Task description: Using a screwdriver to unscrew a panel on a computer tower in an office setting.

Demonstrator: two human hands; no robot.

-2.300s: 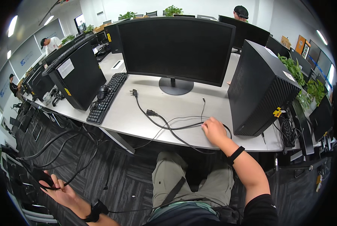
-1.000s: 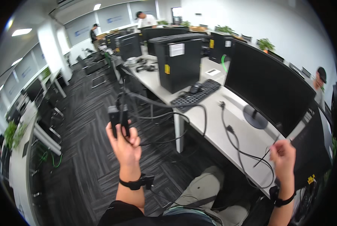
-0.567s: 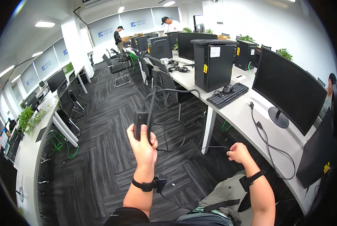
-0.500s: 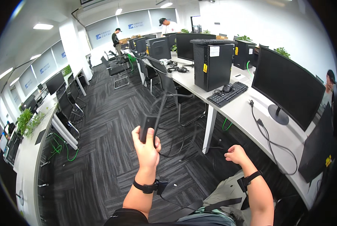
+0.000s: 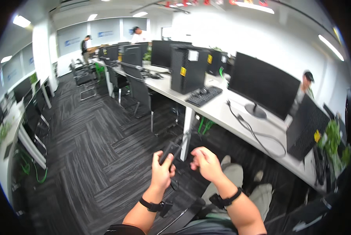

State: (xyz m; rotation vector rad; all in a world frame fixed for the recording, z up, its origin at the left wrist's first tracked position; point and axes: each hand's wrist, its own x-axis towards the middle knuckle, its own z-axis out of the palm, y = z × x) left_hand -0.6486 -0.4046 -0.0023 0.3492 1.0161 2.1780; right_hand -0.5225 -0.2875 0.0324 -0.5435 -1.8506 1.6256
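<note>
My left hand (image 5: 161, 172) is closed around a black power adapter (image 5: 170, 151), an oblong block with a dark cable beside it. The thumb lies along its near face. Just to the right is my right hand (image 5: 207, 165), its fingers curled together; blur hides whether a thin cable is between them. Both hands are over the dark carpet, in front of the white desk's leg (image 5: 187, 131).
The white desk (image 5: 218, 111) on the right bears a black computer tower (image 5: 189, 70), a keyboard (image 5: 204, 96), a monitor (image 5: 261, 84) and a loose power cord (image 5: 254, 131). A mesh chair (image 5: 139, 92) stands beside it. Another person (image 5: 304, 90) is behind the desk.
The view has swung right, and the desk now appears further left. My left hand has brought the adapter lower and nearer my right hand, which has moved left towards it.
</note>
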